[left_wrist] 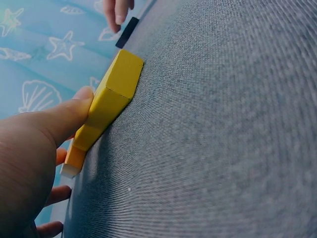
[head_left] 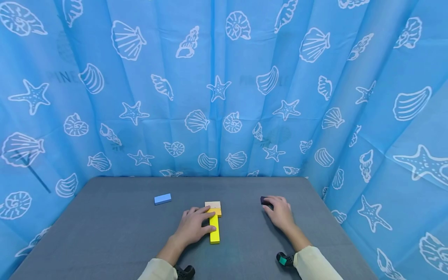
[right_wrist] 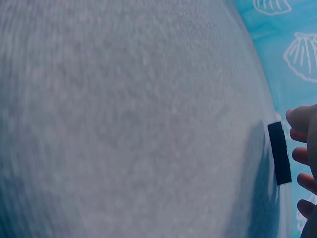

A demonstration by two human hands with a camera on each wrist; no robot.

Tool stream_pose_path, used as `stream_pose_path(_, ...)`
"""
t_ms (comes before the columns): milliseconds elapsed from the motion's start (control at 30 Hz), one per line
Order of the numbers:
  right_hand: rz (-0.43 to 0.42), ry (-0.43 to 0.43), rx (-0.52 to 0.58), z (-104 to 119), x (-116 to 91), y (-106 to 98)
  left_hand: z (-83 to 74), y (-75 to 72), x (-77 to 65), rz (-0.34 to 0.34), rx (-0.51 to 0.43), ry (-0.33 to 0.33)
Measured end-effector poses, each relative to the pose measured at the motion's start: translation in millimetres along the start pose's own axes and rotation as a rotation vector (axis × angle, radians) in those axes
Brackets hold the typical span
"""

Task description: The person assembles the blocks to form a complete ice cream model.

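A long yellow block (head_left: 215,236) lies with its far end against an orange-yellow block (head_left: 218,212). Behind that lies a pale wooden block (head_left: 212,204). My left hand (head_left: 193,226) reaches over from the left, the thumb resting on the yellow block and the fingertips near the orange-yellow one. Seen from the left wrist, its thumb is nearly straight along the yellow block (left_wrist: 117,82), with the other fingers spread. At the right, my right hand (head_left: 281,214) is over a dark block (head_left: 263,200), its fingers loosely bent. In the right wrist view a gap shows between these fingers and the dark block (right_wrist: 280,153).
A blue block (head_left: 162,199) lies to the left of the other blocks on the grey cloth-covered table (head_left: 122,229). A blue curtain (head_left: 217,116) with white shell drawings hangs behind the table and along its sides. Black straps (head_left: 285,259) sit at both wrists.
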State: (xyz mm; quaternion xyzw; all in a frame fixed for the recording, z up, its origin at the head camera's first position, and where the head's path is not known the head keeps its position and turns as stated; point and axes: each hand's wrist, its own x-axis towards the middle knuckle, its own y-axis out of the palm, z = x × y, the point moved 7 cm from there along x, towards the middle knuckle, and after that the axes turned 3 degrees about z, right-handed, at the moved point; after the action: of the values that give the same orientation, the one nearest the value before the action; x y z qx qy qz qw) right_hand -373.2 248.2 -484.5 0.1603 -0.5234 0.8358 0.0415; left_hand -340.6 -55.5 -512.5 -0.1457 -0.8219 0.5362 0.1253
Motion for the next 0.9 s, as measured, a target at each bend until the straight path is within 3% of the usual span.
stream_pose_path(500, 0.012, 0.116, -0.068, -23, 2, -1, -1.0, 0.2, -1.6, -0.011, -0.02, -0.003)
stream_pose_path(900, 0.028, 0.123, -0.089, -15, 8, 8, 0.7, 0.7, -1.0, -0.007, -0.032, -0.016)
